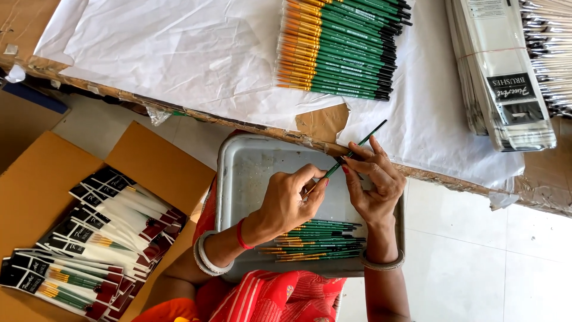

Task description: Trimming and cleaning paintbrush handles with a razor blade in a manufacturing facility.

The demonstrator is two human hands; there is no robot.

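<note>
1. Just right of the frame's centre, both hands hold one thin green paintbrush [351, 152] over a grey metal tray [250, 161]; the brush slants, its dark end pointing to the upper right.
2. The left hand [289, 200] pinches the lower end of the brush between thumb and forefinger, fingers drawn narrow around it.
3. The right hand [372, 179] grips the brush near its middle, fingertips closed on the handle, the other fingers curled loosely behind.
4. In the tray's lower part, below the hands, lies a small heap of green brushes [316, 241] with gold ferrules — all lying roughly level across the frame.
5. At the top centre, a large stack of the same green brushes [339, 48] rests on white paper [179, 53] spread over a table.
6. At the upper right, a pile of long white packets [500, 71] lies on that paper — a black label at the near end.
7. At the lower left, an open cardboard box [36, 173] holds filled brush packets [89, 244], fanned and overlapping.
</note>
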